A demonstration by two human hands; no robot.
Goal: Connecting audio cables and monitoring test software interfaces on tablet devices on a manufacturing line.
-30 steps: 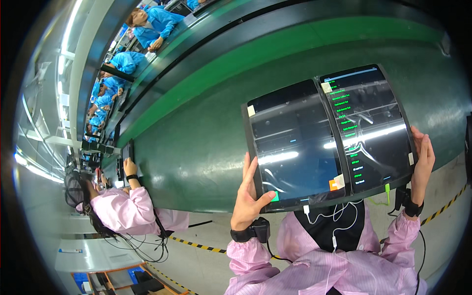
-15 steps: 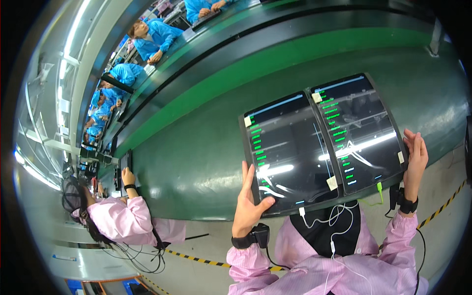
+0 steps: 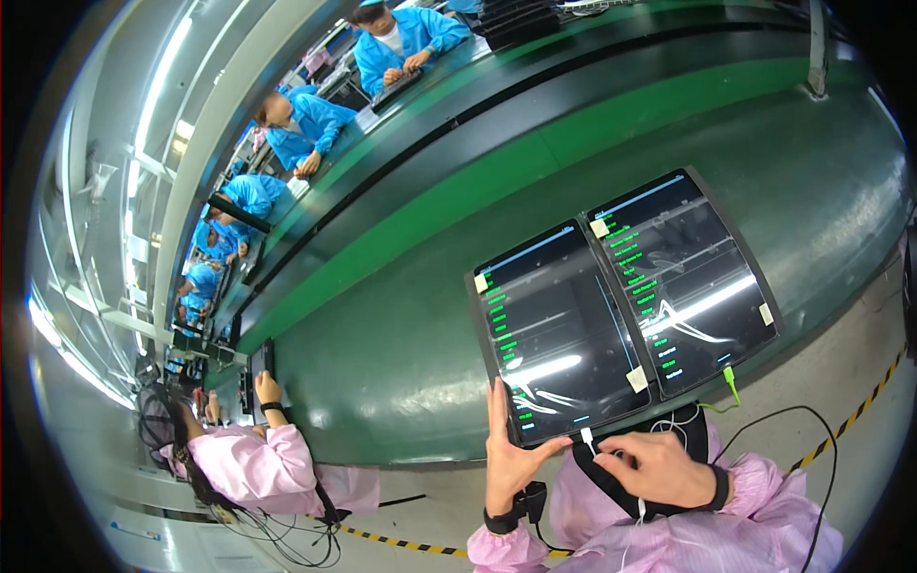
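Two black tablets lie side by side on the green table, screens lit with lines of green text. At the lower left corner of the left tablet, my left hand has its fingers along the side and its thumb at the bottom edge. A white cable plug sits at that tablet's bottom edge. My right hand is just below it, thumb and fingertips closed around the white cable by the plug. From the bottom of the right tablet comes a green cable plug; neither hand touches this tablet.
Small pale stickers are on both tablets. The green table runs left and right, with a dark raised rail along its far side. A person in pink works at the left; several people in blue sit beyond the rail.
My right hand has left the right tablet's side and come to the white cable below the left tablet. The left hand stays at its corner. The view has shifted, and the tablets appear lower.
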